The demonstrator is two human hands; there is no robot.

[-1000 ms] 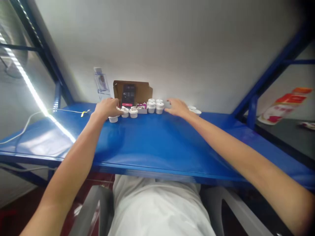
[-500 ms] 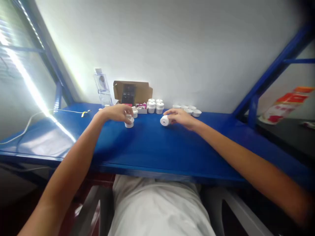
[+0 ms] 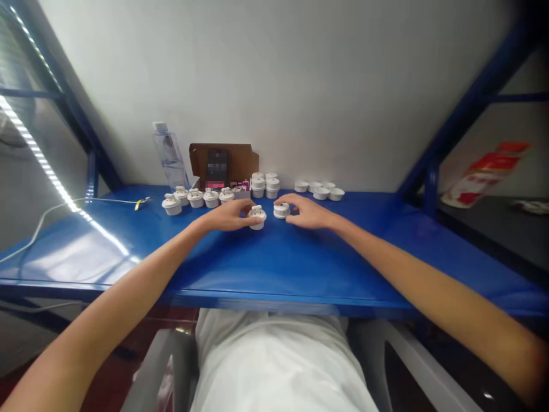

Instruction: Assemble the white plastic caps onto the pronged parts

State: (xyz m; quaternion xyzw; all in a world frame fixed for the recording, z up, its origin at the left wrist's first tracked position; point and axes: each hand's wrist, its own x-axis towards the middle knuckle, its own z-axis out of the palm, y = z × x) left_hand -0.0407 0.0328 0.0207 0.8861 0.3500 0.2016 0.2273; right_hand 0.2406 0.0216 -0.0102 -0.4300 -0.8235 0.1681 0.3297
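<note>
My left hand (image 3: 234, 215) has its thumb and fingers closed round a white round part with a raised knob (image 3: 257, 219), upright at the middle of the blue table. Just right of it, my right hand (image 3: 307, 212) curls its thumb and forefinger about a smoother white round part (image 3: 281, 211). That part is also upright, and whether it rests on the table is hard to tell. The two white parts are close together but apart. Several knobbed white parts (image 3: 196, 198) like the left one sit in a row to the left.
Stacked white round parts (image 3: 271, 187) stand behind the hands, beside an open cardboard box (image 3: 242, 160). White cups (image 3: 321, 193) are grouped at the back right. A clear bottle (image 3: 171, 157) and a white cable (image 3: 107, 200) are at the left. A wall closes off the back.
My left hand has moved right with its knobbed part, closer to the right hand. The part in my right hand has turned from tilted on its side to upright. The left row now shows more fully.
</note>
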